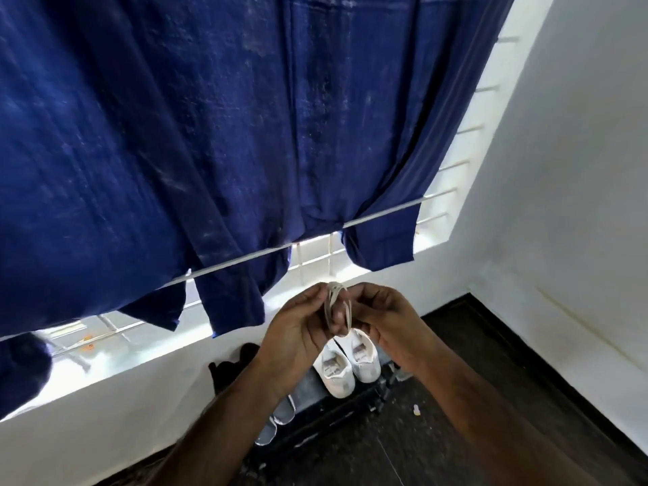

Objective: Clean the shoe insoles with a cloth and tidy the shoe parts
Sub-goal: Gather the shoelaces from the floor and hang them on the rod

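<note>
Blue curtain [210, 135] over barred window [466, 142], white wall [578, 170], dark floor [456, 433]. Black shoe rack [336, 405] below, carrying white shoes [345, 366], pale insoles [277, 419] at left end. Above rack, left hand [298, 331] and right hand [382, 320] pinching coiled white shoelace [338, 310], fingers curled round loops. Likely tidying step: bundling lace. Next: probably securing coil, setting down by shoes without letting loops spring loose.
</note>
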`<state>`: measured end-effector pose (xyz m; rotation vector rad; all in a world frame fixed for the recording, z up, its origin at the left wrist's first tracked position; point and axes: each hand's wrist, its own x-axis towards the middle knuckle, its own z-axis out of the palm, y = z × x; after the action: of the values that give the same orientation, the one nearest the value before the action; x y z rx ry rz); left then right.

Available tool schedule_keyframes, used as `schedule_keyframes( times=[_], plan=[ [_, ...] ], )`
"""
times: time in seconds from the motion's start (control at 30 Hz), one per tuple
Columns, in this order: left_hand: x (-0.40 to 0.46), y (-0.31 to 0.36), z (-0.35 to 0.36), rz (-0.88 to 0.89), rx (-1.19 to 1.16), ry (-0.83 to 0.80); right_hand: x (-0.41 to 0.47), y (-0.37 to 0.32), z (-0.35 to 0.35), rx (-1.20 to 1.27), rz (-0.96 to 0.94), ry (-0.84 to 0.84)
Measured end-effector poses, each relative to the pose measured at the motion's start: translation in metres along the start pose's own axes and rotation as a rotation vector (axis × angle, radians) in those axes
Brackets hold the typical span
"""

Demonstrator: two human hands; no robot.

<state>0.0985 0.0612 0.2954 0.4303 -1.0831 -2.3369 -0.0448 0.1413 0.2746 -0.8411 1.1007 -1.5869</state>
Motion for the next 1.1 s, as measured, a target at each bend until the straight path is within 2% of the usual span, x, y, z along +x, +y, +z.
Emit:
schedule_keyframes(
  times=[0.2,0.3,0.4,0.47,0.57,0.67,0.8,0.97,1.1],
  plan=[
    [0.022,-0.035,0.023,-0.137,-0.057,0.042,-0.025,0.010,-0.025,0.169,-0.003,0.359],
    [0.037,-0.057,0.043,-0.160,-0.024,0.075,-0.038,0.008,-0.046,0.215,-0.031,0.444],
    [0.060,-0.079,0.066,-0.170,-0.002,0.108,-0.052,-0.001,-0.074,0.211,-0.060,0.420],
    [0.077,-0.096,0.084,-0.172,0.024,0.113,-0.061,-0.009,-0.097,0.116,-0.081,0.403],
    [0.104,-0.128,0.111,-0.131,0.129,0.072,-0.072,-0.025,-0.141,-0.021,-0.112,0.473],
    [0.133,-0.158,0.142,-0.111,0.181,0.008,-0.078,-0.040,-0.192,-0.050,-0.129,0.532],
    [0.170,-0.193,0.186,-0.136,0.227,0.001,-0.088,-0.061,-0.252,-0.138,-0.153,0.589],
    [0.206,-0.217,0.221,-0.211,0.253,0.043,-0.079,-0.069,-0.309,0.109,-0.034,0.578],
    [0.230,-0.227,0.228,-0.269,0.246,0.064,-0.065,-0.075,-0.338,0.286,0.052,0.416]
  ],
)
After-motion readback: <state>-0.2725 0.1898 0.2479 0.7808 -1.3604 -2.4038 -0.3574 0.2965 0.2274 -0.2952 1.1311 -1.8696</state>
